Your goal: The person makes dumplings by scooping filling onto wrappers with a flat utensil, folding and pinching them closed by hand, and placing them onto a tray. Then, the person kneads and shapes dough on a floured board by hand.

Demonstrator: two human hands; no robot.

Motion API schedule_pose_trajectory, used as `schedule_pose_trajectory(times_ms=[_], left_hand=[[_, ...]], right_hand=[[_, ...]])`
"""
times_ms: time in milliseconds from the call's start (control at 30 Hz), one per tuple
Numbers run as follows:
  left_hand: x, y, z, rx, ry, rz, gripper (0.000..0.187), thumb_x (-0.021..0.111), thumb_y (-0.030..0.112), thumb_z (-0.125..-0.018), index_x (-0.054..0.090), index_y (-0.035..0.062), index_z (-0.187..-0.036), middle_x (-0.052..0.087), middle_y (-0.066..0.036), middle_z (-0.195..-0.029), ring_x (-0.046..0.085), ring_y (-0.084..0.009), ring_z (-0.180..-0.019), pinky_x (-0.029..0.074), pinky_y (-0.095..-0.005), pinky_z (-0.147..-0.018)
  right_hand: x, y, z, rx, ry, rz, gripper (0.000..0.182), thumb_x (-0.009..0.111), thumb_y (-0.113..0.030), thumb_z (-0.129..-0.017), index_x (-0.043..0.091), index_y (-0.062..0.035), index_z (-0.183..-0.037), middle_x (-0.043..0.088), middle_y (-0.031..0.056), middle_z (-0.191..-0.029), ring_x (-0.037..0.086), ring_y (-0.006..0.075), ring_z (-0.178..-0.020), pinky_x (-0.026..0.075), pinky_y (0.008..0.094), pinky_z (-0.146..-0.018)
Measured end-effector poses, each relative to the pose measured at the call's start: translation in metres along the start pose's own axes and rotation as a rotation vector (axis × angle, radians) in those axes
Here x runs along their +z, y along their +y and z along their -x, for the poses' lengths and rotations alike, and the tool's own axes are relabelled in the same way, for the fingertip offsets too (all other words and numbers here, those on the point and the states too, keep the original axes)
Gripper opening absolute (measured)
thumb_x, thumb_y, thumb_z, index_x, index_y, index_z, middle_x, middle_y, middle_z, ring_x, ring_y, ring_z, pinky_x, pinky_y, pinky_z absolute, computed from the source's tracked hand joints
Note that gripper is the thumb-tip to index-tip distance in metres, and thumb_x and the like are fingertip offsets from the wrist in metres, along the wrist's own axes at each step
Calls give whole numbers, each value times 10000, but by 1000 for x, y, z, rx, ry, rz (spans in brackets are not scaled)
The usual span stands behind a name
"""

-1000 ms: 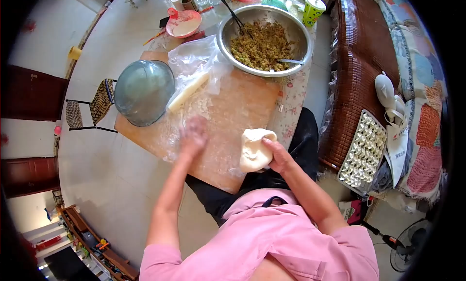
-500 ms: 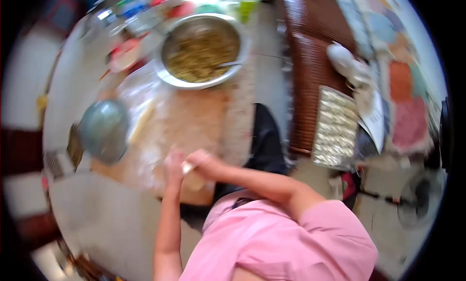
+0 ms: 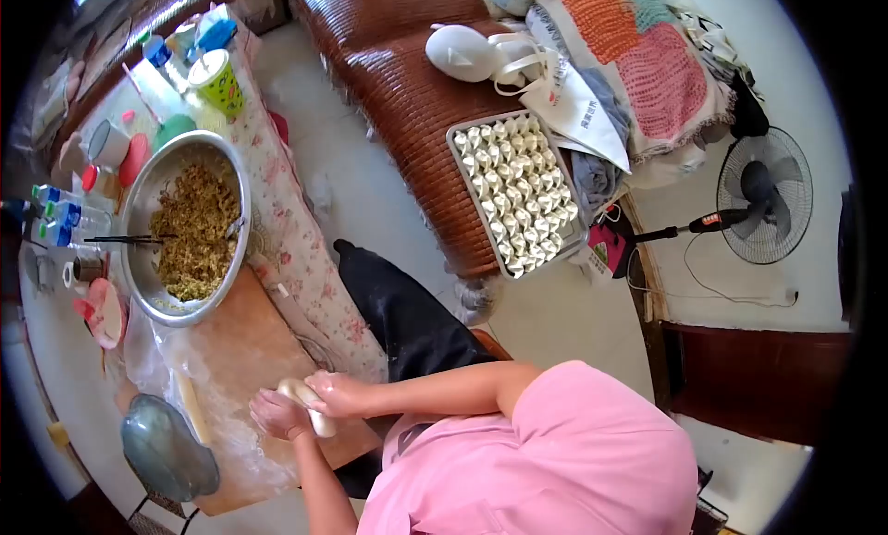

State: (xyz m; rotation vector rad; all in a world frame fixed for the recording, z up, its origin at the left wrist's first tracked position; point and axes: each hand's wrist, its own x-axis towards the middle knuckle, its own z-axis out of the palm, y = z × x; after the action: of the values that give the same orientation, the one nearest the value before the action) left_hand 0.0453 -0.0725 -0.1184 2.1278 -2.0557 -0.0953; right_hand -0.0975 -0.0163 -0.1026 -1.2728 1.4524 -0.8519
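Observation:
A thick white piece of dough [image 3: 322,425] is between my two hands, low over the wooden board [image 3: 264,327]. My left hand [image 3: 277,414] is closed on its left side, the fingers bent. My right hand [image 3: 339,393] wraps round it from the right, with knuckles up; part of the dough is hidden under the fingers. A long pale stick-like piece [image 3: 191,406] lies on crumpled clear plastic left of my hands. Beyond the board stands a large metal bowl [image 3: 242,258] of chopped brownish-green filling [image 3: 194,230], with dark chopsticks [image 3: 125,239] across its left rim.
A greenish covered bowl [image 3: 166,447] stands at the board's left edge. Bottles [image 3: 69,222] and a green-patterned cup [image 3: 216,84] stand on the flowered tablecloth [image 3: 305,230]. To the right, a tray [image 3: 566,244] of pleated dumplings rests on the brown couch [image 3: 370,63]. A fan [image 3: 763,193] stands behind.
My view has swung to the right and sharpened, so the bowl and board appear further left. Both hands stay together at the dough, which now shows more plainly.

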Motion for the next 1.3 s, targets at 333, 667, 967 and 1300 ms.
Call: schedule_pose_trajectory(times_ms=[333,667,967,1300], left_hand=[[27,-17,7,-13,86,-120,289,385,238,-909,560,21,-831,576,-156,-884,540,-312,-892,430,-430,-799],[0,-32,33,-614,-191,977,526,367,439,-936,583,-1,-746,603,-157,-730,570,-311,-725,455,-418,-705],[-7,-5,77,6,267,226,243,430,252,-855,566,119,-703,578,-91,-757,541,-309,-749,399,-431,-707],[10,-12,13,-161,197,56,413,391,339,-911,622,56,-717,597,-126,-743,554,-324,-713,426,-443,-662]], right_hand=[[3,15,-14,-13,-74,92,386,622,-250,-749,590,-13,-1052,602,196,-1034,558,350,-997,446,408,-873],[8,3,6,-274,-64,187,301,689,-202,-710,585,-67,-959,568,108,-980,537,313,-942,452,389,-812],[10,17,7,-750,-107,139,172,607,-86,-710,550,-61,-870,576,100,-987,543,301,-916,451,393,-797],[9,16,-21,-141,-89,306,291,648,-263,-759,603,-8,-892,608,161,-844,582,334,-858,461,412,-774]])
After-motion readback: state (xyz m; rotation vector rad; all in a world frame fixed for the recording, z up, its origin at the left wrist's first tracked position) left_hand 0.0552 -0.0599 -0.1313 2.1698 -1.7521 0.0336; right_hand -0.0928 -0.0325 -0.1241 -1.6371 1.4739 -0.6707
